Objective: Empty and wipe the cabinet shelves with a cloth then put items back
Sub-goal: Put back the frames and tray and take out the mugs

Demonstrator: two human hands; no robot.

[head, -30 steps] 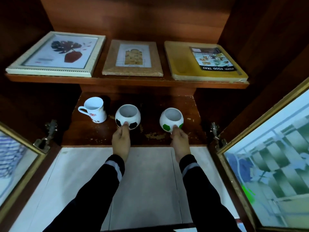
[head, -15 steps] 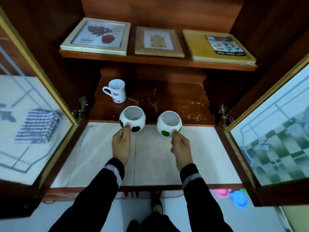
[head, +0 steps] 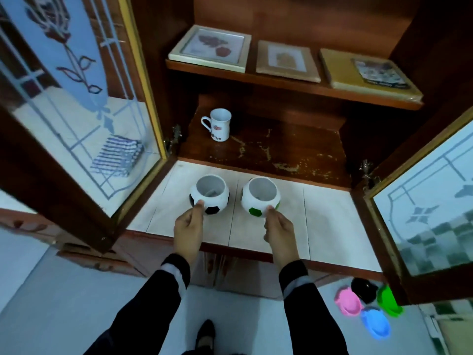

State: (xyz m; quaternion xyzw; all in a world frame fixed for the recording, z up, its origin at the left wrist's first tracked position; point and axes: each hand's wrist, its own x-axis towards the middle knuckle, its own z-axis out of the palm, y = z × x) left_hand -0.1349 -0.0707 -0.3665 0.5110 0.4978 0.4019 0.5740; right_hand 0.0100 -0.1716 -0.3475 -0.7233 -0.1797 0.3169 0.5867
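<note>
My left hand (head: 188, 230) pinches the near rim of a white football-pattern cup with black patches (head: 210, 194). My right hand (head: 277, 230) pinches the rim of a matching cup with green patches (head: 260, 197). Both cups are over the white tiled counter (head: 330, 213) in front of the cabinet. A white mug with a handle (head: 219, 125) stands at the back left of the scuffed lower shelf (head: 281, 149). A striped folded cloth (head: 116, 156) shows through the left glass door.
On the upper shelf (head: 289, 87) lie a white picture frame (head: 211, 47), a brown frame (head: 286, 61) and a yellow food tray (head: 366, 71). Glass doors (head: 64, 103) (head: 425, 201) stand open at both sides. Coloured plastic pieces (head: 368, 307) lie on the floor at right.
Both hands have drawn the two football cups off the lower shelf and out over the tiled counter. The view has pulled back and shifted left, showing the doors and floor.
</note>
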